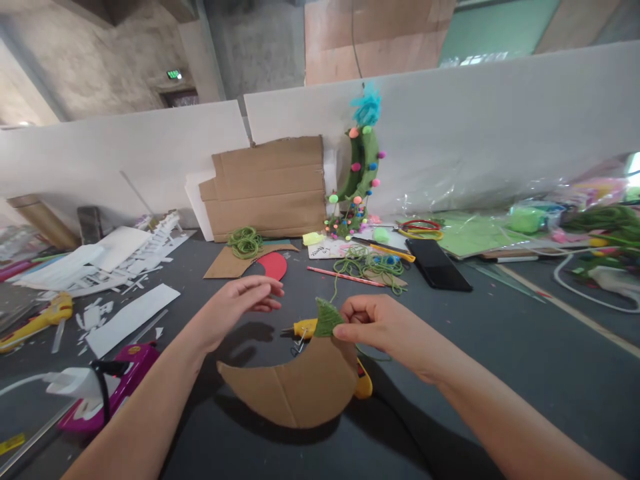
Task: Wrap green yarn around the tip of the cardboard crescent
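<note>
My right hand [374, 325] pinches the upper tip of a crescent-shaped cardboard piece [295, 390]; that tip is wrapped in green yarn [327, 317]. A strand of the yarn runs back to a loose green heap [370, 265]. My left hand [239, 305] hovers just left of the tip with fingers stretched out, holding nothing. Under the cardboard lies a yellow glue gun [306, 328] on the dark table [450, 373].
A finished green crescent with coloured pompoms [361, 175] leans on the white back wall beside a cardboard sheet [267, 188]. A black phone [439, 264], a pink pencil [345, 277], a yarn coil [245, 241], white foam scraps [120, 267] and a magenta tool [120, 383] lie around.
</note>
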Available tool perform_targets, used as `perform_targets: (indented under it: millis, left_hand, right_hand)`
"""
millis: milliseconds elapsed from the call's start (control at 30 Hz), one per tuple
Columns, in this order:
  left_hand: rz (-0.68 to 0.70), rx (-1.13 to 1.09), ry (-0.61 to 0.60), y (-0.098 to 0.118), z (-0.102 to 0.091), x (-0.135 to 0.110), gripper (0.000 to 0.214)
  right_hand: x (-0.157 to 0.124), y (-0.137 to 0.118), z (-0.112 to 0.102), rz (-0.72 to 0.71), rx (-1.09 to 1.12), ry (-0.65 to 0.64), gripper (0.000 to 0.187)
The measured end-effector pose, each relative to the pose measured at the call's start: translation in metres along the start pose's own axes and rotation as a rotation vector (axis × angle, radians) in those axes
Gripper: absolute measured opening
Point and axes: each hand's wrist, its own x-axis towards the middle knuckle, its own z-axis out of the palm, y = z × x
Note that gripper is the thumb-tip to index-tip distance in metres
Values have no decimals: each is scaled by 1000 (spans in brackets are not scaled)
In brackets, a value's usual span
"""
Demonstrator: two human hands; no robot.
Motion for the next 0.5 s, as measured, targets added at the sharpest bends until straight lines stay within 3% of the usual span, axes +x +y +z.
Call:
perform_targets:
  millis: [100, 233, 500]
  left_hand:
    - [26, 201, -113, 2, 19, -9, 26]
    - [66, 282, -199, 3, 42, -19, 23]
    - [0, 325, -182, 0, 43, -19, 12]
  right_hand:
    - [2, 2, 8, 5, 4, -16, 22]
    - [4, 3, 16, 9, -8, -43, 20]
    - [4, 5, 19, 38, 31, -69, 20]
